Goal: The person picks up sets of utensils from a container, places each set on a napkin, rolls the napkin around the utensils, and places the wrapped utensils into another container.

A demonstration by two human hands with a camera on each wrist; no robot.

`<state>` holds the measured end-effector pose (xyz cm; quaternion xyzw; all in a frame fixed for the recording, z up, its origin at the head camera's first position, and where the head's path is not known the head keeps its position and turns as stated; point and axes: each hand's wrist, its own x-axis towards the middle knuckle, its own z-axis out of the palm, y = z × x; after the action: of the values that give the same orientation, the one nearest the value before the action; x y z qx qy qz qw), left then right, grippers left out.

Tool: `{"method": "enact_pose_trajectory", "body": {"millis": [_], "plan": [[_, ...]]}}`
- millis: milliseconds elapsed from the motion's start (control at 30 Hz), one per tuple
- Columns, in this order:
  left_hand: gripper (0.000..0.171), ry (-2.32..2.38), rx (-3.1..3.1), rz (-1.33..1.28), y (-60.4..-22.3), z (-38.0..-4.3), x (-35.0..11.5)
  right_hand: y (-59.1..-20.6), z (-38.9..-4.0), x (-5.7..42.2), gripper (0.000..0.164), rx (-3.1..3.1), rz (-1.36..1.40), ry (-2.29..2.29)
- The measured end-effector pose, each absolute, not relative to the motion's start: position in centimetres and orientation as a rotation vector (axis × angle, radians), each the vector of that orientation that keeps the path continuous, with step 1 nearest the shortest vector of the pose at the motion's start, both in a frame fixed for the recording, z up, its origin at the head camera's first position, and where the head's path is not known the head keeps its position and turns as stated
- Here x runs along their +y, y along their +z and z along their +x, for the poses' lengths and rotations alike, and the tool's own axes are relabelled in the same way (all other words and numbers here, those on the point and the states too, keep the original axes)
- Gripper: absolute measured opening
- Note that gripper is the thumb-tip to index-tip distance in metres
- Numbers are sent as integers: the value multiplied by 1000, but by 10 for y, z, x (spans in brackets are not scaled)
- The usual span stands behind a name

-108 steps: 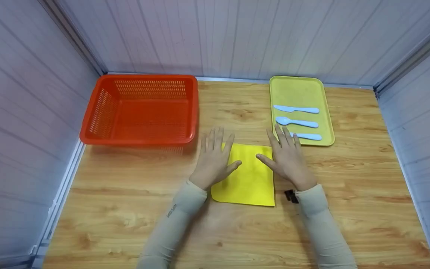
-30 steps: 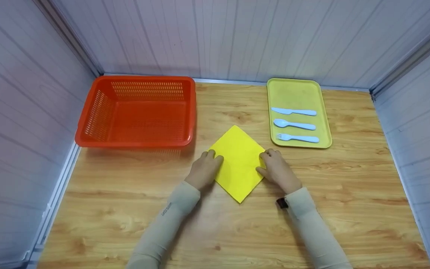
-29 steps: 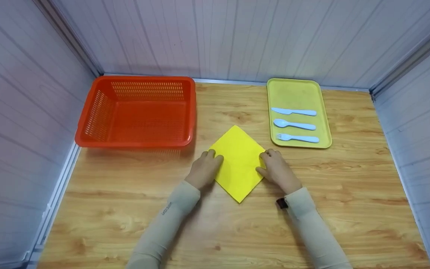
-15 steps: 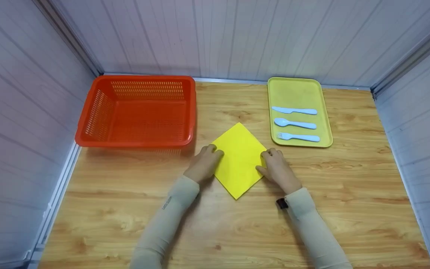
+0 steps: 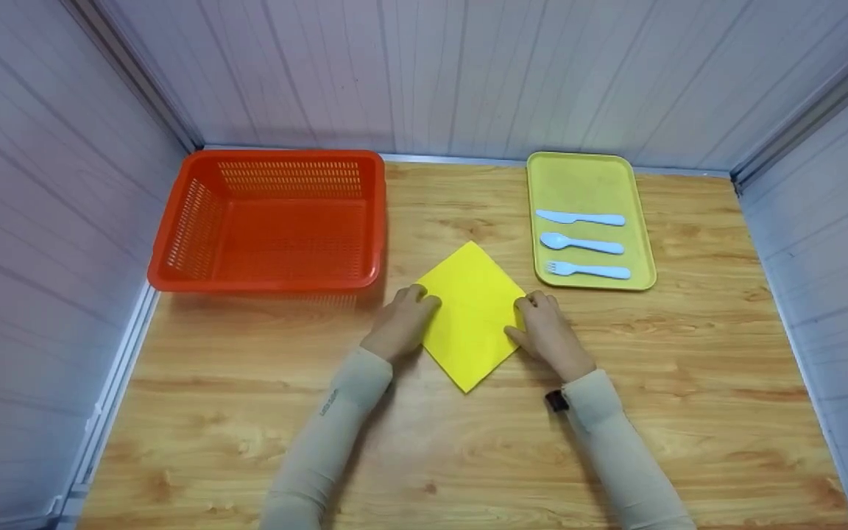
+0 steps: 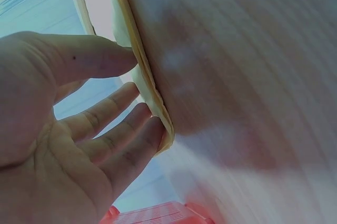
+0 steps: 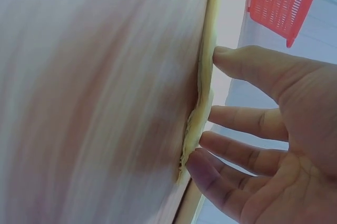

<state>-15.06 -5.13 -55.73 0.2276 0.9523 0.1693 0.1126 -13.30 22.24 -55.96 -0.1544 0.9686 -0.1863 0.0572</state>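
A yellow folded napkin [image 5: 470, 316] lies on the table like a diamond, one corner pointing at the person. In the head view my left hand [image 5: 402, 322] is at its left corner; the left wrist view has the thumb and fingertips pressing on the napkin's layered edge [image 6: 152, 98]. My right hand [image 5: 550, 335] rests at the right corner. Seen from the right wrist, the thumb and fingers stand apart, their tips touching the top of the napkin's edge [image 7: 202, 98], with no finger showing beneath it. The outer corners are partly hidden under both hands in the head view.
A red plastic basket [image 5: 269, 284] stands at the back left. At the back right, a yellow tray [image 5: 582, 177] bears a light blue knife [image 5: 593, 219], spoon [image 5: 589, 244] and fork [image 5: 593, 271]. Panelled walls enclose the wooden table [image 5: 424, 456] at the back and sides.
Earlier the napkin lay square with both hands spread flat; it has since turned to a diamond. Over the last second it turned slightly clockwise and the left hand shifted forward. The right hand barely moved.
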Motion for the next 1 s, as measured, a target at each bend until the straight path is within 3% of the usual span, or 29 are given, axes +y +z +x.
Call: {"method": "enact_pose_trajectory", "body": {"millis": [533, 1000], "plan": [[23, 341, 2878, 785, -556, -148, -43, -557, -135, 231, 41, 3020, -575, -520], [34, 345, 2882, 944, -535, -155, 24, -544, -159, 272, 25, 3262, -706, -445]]}}
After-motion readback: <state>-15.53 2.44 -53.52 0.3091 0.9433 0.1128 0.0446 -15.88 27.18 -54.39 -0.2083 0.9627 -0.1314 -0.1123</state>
